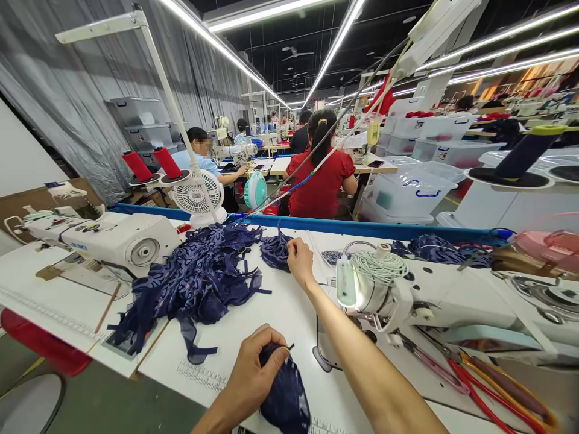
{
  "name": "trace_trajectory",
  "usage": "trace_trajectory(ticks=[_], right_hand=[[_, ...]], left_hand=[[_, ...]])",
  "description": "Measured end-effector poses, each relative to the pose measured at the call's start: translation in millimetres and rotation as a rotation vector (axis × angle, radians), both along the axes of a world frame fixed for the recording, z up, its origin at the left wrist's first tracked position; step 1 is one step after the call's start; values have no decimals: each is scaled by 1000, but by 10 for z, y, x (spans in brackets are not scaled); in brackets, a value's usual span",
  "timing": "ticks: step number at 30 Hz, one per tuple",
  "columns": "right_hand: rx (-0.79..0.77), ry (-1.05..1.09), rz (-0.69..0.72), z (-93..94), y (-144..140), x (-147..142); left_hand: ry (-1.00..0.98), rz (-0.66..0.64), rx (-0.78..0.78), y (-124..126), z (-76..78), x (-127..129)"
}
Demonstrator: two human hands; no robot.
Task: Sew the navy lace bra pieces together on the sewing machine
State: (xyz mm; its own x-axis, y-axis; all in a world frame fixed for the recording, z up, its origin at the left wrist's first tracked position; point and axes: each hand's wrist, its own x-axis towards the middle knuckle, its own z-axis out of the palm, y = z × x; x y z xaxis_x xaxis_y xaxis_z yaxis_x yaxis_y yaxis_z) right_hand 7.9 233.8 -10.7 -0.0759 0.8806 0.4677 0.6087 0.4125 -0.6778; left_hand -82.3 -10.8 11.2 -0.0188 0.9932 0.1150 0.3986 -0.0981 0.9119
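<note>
My left hand (259, 369) is closed on a navy fabric piece (287, 398), pinching its upper edge between thumb and fingers near the table's front edge. The piece looks like a dark, cup-shaped garment part and hangs down from the grip. Farther forward, my right hand (300, 260) is closed at the right side of a coiled bundle of navy straps (274, 252). What its fingertips pinch is hidden. To the left lies a large heap of navy lace and mesh pieces (194, 280) with loose strap ends.
A sewing machine (434, 289) stands at right, scissors (488, 386) beside it. Another machine (113, 238) is at left behind a red stool (45, 343). A white fan (198, 196) sits at the back edge. A co-worker in red (319, 172) sits ahead, near plastic bins (402, 190).
</note>
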Motion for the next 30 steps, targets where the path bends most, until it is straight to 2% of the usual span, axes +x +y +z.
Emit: trace_trajectory(ticks=[4,6,8,11,12,14,16,19,21,23,27,30], right_hand=[[101,83,127,171,-169,34],[152,81,289,278,-408,60],[181,43,517,369,-744,140],[133,14,763,447,-1266,421],[34,51,782,449,-1404,553],[-222,138,706,408,-1603,838],[-491,241,601,308,-1716,1104],[-746,433,486,115,-1816,1376],[-778,529,431,23,-1874,1451],[-745,538,391,-9,-1931,1459],[-631,365,417,77,-2022,1407],[-569,320,466,150,-2048,1392]], left_hand=[[47,28,105,33,48,-42],[93,70,194,66,130,-95],[153,95,283,113,242,-147],[177,-20,302,194,350,-184],[162,-77,273,217,346,-177],[124,-136,200,245,276,-134],[103,-126,147,244,154,-71],[105,-145,68,210,8,19],[130,-165,19,183,5,70],[148,-193,-20,159,86,128],[147,-340,-78,145,307,294],[141,-376,-76,178,328,395]])
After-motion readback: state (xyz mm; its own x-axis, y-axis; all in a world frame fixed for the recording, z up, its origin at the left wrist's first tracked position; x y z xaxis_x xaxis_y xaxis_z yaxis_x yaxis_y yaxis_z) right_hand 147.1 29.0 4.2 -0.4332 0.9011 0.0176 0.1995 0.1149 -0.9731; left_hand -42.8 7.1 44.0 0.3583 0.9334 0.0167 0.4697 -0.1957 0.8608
